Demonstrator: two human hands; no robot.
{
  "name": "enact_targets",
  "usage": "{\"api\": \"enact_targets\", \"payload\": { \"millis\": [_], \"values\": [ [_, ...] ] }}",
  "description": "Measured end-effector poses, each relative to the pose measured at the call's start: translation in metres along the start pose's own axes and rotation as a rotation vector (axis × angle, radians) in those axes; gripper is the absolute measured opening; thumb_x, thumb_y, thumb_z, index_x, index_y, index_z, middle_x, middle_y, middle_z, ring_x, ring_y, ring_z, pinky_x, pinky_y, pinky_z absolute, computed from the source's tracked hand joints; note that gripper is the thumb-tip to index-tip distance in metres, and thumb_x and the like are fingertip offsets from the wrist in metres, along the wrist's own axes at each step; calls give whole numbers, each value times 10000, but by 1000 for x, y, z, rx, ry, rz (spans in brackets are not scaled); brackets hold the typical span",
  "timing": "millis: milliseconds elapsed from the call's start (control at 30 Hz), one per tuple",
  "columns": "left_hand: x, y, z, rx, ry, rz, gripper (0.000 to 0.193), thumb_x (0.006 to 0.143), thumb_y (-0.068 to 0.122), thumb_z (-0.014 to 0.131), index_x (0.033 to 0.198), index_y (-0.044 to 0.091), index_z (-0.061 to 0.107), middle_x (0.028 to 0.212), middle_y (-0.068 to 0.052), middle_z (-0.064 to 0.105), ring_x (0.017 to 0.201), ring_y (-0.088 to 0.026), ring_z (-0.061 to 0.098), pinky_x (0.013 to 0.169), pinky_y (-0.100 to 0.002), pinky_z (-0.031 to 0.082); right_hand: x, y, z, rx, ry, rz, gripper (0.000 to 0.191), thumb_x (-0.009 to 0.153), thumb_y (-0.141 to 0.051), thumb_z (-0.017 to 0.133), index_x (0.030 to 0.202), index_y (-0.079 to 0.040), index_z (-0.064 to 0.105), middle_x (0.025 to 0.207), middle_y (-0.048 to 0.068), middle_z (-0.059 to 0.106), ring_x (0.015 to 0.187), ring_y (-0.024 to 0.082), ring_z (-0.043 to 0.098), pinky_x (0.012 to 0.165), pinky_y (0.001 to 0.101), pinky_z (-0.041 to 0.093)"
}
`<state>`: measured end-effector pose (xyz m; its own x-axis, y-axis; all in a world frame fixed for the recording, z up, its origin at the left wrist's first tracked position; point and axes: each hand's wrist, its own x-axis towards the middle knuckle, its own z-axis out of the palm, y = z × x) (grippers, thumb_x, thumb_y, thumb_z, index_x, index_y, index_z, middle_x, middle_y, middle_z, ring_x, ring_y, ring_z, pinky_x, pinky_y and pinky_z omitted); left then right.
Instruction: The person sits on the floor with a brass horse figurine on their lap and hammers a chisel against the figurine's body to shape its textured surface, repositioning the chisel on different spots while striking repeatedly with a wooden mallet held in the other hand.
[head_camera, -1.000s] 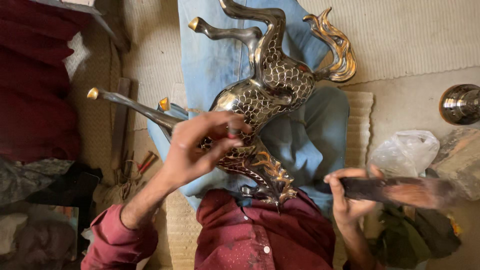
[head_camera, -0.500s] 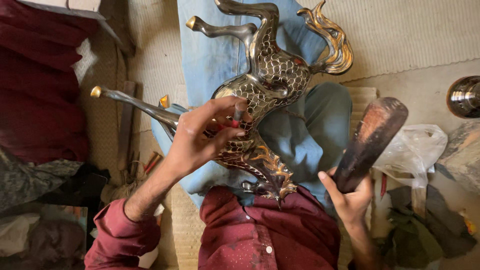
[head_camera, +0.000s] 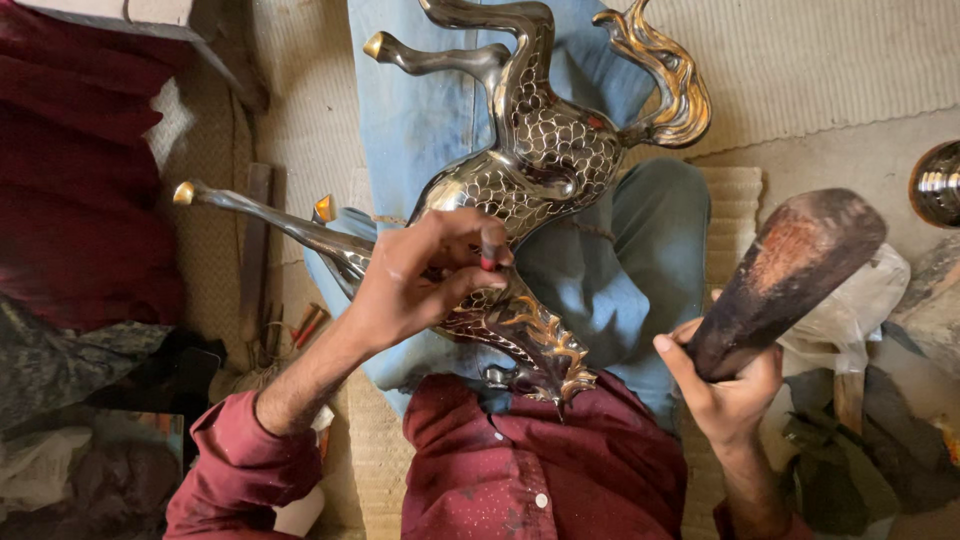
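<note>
A silver and gold metal horse figure (head_camera: 545, 165) lies across my lap on blue jeans, legs pointing away and to the left, head near my chest. My left hand (head_camera: 425, 275) pinches a small dark chisel (head_camera: 490, 250) with a red band, its tip set against the horse's neck. My right hand (head_camera: 725, 385) grips the narrow end of a dark wooden mallet (head_camera: 790, 270), raised and tilted up to the right, apart from the horse.
A woven mat (head_camera: 850, 50) covers the floor ahead. Dark red cloth (head_camera: 80, 170) lies at the left, with small tools (head_camera: 305, 325) beside it. A crumpled plastic bag (head_camera: 865, 305) and a round metal object (head_camera: 940, 185) sit at the right.
The mallet rose from lying level by my right knee to a raised tilt. My left hand stayed on the chisel at the horse's neck.
</note>
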<state>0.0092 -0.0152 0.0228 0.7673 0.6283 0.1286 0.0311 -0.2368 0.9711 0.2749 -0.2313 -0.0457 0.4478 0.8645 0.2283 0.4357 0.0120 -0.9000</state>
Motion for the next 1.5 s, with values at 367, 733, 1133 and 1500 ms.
{"api": "enact_targets", "payload": {
  "millis": [367,733,1133,1500],
  "values": [
    [10,6,4,321,-31,164,410,907,3,781,1276,61,612,1148,-48,774,921,-174,786,756,-293,618,12,-9,-15,-41,-19,30,224,838,43,837,967,24,656,880,116,722,764,171,699,786,312,556],
    [12,2,3,360,-24,255,399,913,47,798,1264,74,609,1122,-36,763,911,-204,769,759,-317,608,41,-24,-22,105,-48,-38,686,819,11,848,1343,60,407,916,86,666,794,132,684,780,275,576],
    [11,-3,4,438,-51,298,477,858,27,827,1290,99,639,1059,-51,754,870,-244,742,716,-348,578,64,-53,-33,360,-145,20,413,863,-3,737,1193,12,490,882,61,684,720,142,692,697,296,586],
    [8,-6,4,467,-68,249,456,874,66,830,1285,124,641,1032,-45,764,794,-232,710,666,-367,556,85,-51,-26,-310,-306,-369,654,681,5,811,1291,-27,580,1048,171,643,829,294,685,685,382,555]
  ]
}}
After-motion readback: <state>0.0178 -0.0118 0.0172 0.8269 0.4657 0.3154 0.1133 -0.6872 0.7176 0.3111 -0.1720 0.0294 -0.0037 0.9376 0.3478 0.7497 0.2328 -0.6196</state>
